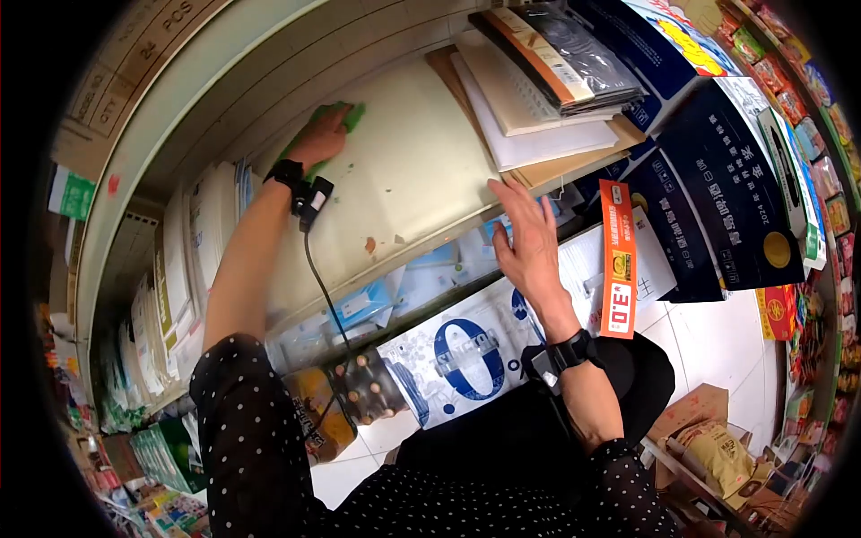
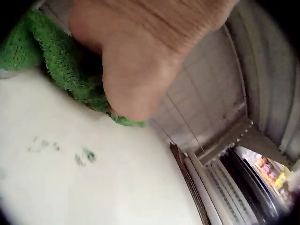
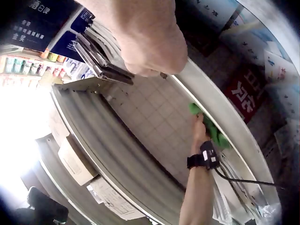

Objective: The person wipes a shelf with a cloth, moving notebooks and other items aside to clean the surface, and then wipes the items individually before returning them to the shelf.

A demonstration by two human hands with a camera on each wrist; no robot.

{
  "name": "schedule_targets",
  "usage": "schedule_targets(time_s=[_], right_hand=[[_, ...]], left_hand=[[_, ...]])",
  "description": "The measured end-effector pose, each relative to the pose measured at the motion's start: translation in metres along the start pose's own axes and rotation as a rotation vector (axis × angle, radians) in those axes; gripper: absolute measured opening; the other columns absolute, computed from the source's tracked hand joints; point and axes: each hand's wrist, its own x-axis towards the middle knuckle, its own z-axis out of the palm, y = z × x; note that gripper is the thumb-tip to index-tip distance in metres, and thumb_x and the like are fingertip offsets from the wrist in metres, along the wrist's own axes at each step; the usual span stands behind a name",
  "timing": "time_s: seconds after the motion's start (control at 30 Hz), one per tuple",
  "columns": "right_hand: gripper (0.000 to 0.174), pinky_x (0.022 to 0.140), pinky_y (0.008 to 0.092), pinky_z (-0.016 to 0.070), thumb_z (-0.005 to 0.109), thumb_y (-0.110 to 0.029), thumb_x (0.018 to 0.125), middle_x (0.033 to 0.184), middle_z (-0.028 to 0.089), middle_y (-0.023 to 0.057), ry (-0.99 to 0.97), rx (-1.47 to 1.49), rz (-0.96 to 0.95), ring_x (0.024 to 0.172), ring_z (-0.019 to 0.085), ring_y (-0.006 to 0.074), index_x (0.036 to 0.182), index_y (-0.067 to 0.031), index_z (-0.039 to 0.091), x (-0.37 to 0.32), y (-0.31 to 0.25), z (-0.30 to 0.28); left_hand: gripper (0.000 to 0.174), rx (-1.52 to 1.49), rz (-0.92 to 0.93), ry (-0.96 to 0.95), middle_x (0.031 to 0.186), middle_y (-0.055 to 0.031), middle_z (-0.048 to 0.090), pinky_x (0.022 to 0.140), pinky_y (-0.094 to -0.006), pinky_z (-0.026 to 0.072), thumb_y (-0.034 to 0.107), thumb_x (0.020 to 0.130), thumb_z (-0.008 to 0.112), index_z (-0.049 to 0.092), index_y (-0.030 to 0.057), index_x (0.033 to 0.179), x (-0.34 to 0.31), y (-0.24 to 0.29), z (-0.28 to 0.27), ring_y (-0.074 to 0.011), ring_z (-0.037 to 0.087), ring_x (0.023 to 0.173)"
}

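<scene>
My left hand (image 1: pixel 318 136) grips a bunched green cloth (image 1: pixel 348 115) and presses it on the cream shelf board (image 1: pixel 404 170) near the back wall. In the left wrist view the cloth (image 2: pixel 61 65) is wadded under the hand (image 2: pixel 140 51), with faint green marks (image 2: pixel 84 157) on the board beside it. My right hand (image 1: pixel 526 235) lies flat with straight, spread fingers on the shelf's front edge and holds nothing. The right wrist view shows that hand (image 3: pixel 150 42) close up, and farther off the left hand (image 3: pixel 199 129) with the cloth (image 3: pixel 212 131).
A stack of papers and notebooks (image 1: pixel 538 85) lies on the shelf to the right. An orange price tag (image 1: pixel 619 260) hangs from the edge. Packed stationery (image 1: pixel 179 269) fills the shelf below, with dark boxes (image 1: pixel 717 179) at right and cartons (image 1: pixel 708 439) on the tiled floor.
</scene>
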Motion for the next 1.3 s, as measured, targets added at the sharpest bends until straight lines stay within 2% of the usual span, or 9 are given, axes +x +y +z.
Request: schedule_targets(time_s=[0.13,0.23,0.4,0.5,0.67,0.83,0.9,1.03,1.3], right_hand=[[0.055,0.113,0.0554,0.0228,0.054,0.003,0.080,0.134,0.055,0.0114,-0.025,0.010,0.001,0.136,0.042,0.0257,0.134,-0.0094,0.050,0.000,0.001,-0.004],[0.055,0.115,0.0530,0.0214,0.057,0.001,0.081,0.136,0.054,0.0116,-0.042,0.039,0.010,0.136,0.041,0.0256,0.135,-0.0114,0.049,-0.001,0.002,-0.007],[0.056,0.115,0.0519,0.0208,0.059,-0.002,0.082,0.138,0.052,0.0134,-0.018,0.078,0.007,0.137,0.040,0.0264,0.136,-0.0135,0.050,-0.004,0.005,-0.003],[0.057,0.115,0.0515,0.0203,0.060,-0.003,0.082,0.140,0.050,0.0154,-0.029,0.093,0.015,0.138,0.040,0.0272,0.137,-0.0133,0.050,-0.003,0.006,-0.003],[0.057,0.115,0.0509,0.0187,0.060,-0.004,0.083,0.142,0.048,0.0156,-0.022,0.111,0.019,0.139,0.038,0.0274,0.138,-0.0128,0.049,-0.005,0.007,0.000],[0.057,0.116,0.0507,0.0180,0.059,-0.004,0.083,0.144,0.047,0.0155,-0.033,0.096,0.023,0.139,0.037,0.0278,0.139,-0.0127,0.048,-0.005,0.006,-0.002],[0.057,0.116,0.0508,0.0180,0.059,-0.004,0.084,0.144,0.047,0.0155,-0.037,0.086,0.018,0.140,0.037,0.0278,0.139,-0.0130,0.048,-0.005,0.008,-0.002],[0.058,0.116,0.0506,0.0183,0.059,-0.004,0.084,0.144,0.046,0.0158,-0.057,0.066,0.005,0.140,0.036,0.0280,0.140,-0.0138,0.047,-0.006,0.007,0.001],[0.055,0.114,0.0545,0.0191,0.059,-0.003,0.084,0.139,0.050,0.0150,-0.053,0.045,0.005,0.137,0.039,0.0296,0.137,-0.0116,0.049,-0.001,0.002,-0.004]], left_hand=[[0.047,-0.089,-0.249,0.015,0.146,-0.0206,0.042,0.109,-0.0450,0.0352,0.016,0.092,0.041,0.048,0.0075,0.138,-0.001,0.006,-0.020,-0.0371,0.040,0.133],[0.048,-0.178,-0.255,0.042,0.141,-0.0229,0.046,0.106,-0.0466,0.0374,0.013,0.090,0.043,0.048,0.0057,0.137,0.012,-0.025,-0.010,-0.0416,0.044,0.129],[0.053,0.101,-0.369,0.035,0.128,-0.0296,0.053,0.099,-0.0512,0.0427,0.015,0.085,0.046,0.046,0.0039,0.137,-0.019,0.005,-0.008,-0.0467,0.050,0.119],[0.058,0.258,-0.285,0.022,0.130,-0.0309,0.050,0.099,-0.0538,0.0423,0.023,0.087,0.043,0.037,0.0059,0.143,-0.031,-0.034,0.033,-0.0493,0.051,0.118],[0.072,0.194,-0.302,-0.068,0.140,-0.0341,0.041,0.098,-0.0521,0.0454,0.028,0.090,0.043,0.016,0.0035,0.152,-0.131,0.059,0.009,-0.0506,0.053,0.117],[0.073,0.040,-0.243,-0.128,0.138,-0.0362,0.041,0.096,-0.0496,0.0475,0.030,0.090,0.046,0.017,-0.0048,0.148,-0.197,0.116,-0.016,-0.0504,0.055,0.113],[0.071,0.080,-0.200,-0.035,0.136,-0.0352,0.043,0.095,-0.0501,0.0478,0.031,0.091,0.047,0.022,-0.0069,0.145,-0.207,0.103,0.003,-0.0506,0.055,0.111],[0.062,0.023,-0.369,-0.240,0.138,-0.0325,0.042,0.101,-0.0511,0.0426,0.031,0.090,0.047,0.035,-0.0083,0.135,-0.152,0.062,0.000,-0.0507,0.049,0.120],[0.071,0.136,-0.360,-0.072,0.151,-0.0312,0.024,0.112,-0.0543,0.0246,0.030,0.088,0.045,0.026,-0.0099,0.144,-0.042,-0.085,0.049,-0.0502,0.025,0.138]])
